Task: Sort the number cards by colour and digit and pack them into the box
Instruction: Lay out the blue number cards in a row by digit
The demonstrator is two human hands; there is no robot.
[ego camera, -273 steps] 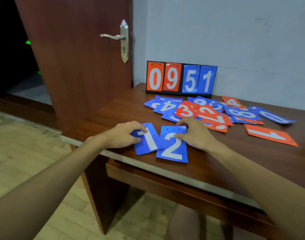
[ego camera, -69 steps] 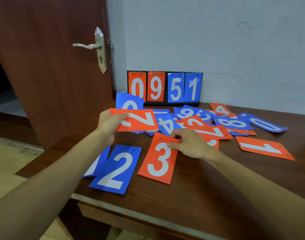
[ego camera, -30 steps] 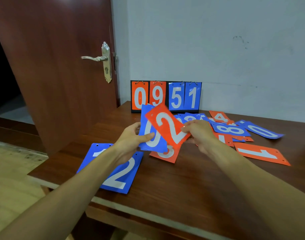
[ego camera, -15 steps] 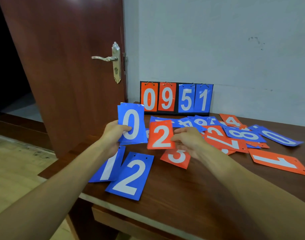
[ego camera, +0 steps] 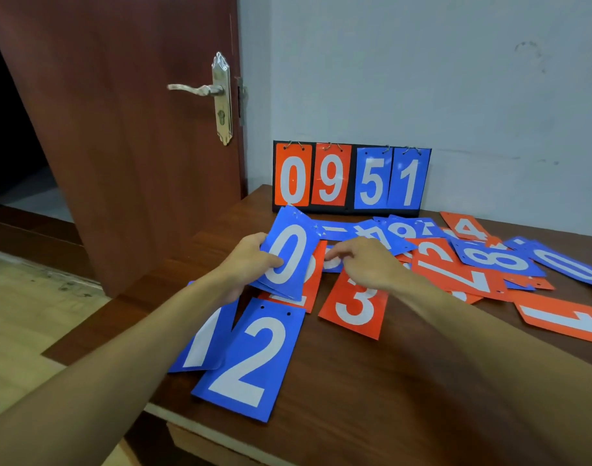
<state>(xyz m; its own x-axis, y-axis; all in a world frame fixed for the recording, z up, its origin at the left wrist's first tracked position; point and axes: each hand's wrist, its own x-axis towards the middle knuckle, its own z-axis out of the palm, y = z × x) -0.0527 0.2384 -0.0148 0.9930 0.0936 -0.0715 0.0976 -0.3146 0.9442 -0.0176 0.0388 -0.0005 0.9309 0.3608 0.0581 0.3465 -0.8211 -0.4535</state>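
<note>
My left hand [ego camera: 246, 262] grips a small stack of blue cards with a blue 0 [ego camera: 288, 253] on top, held tilted above the table. Under that stack lies the orange 2 [ego camera: 313, 280], mostly hidden. My right hand [ego camera: 365, 264] hovers over the top of the orange 3 [ego camera: 355, 307], fingers bent and reaching left toward a card edge; nothing is clearly held. A blue 2 [ego camera: 251, 358] and a blue 1 [ego camera: 204, 341] lie flat near the front edge. Loose blue and orange cards [ego camera: 456, 257] are heaped behind my right hand.
A scoreboard stand [ego camera: 351, 178] showing 0 9 5 1 leans at the wall. An orange 1 [ego camera: 563, 321] lies at the right, a blue 0 [ego camera: 573, 267] beyond it. An open wooden door [ego camera: 136, 129] stands left of the table [ego camera: 372, 398]. No box is visible.
The orange 2 left my right hand and now lies flat beside the orange 3. My left hand lowered the blue stack over it. My right hand moved left, empty.
</note>
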